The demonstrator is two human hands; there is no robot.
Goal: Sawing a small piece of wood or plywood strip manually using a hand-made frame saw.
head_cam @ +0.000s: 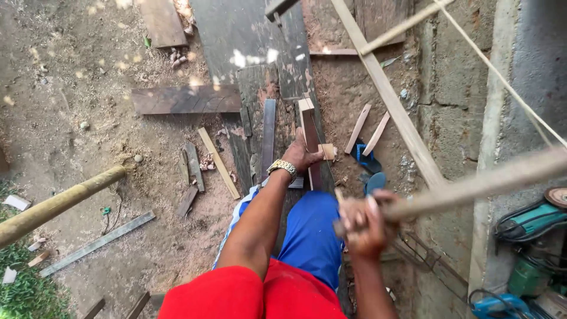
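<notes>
Head view: left hand [302, 155] lies flat, fingers spread, pressing a narrow wood strip [308, 133] down on the dark plank [260, 88]; a small wood block [328, 152] sits just right of that hand. Right hand [363, 224], nearer than the plank, is fisted tight around a blurred wooden handle [472, 186].

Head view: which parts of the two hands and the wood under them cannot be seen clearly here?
- Right hand: motion-blurred, so the fingers cannot be separated.
- Long handle in that hand: blurred, and its far end is cut off by the right edge, so the kind of tool is unknown.
- Left hand: seen from the back; it covers the near part of the wooden block.
- Small wood piece at its fingertips: too small to identify.
</notes>
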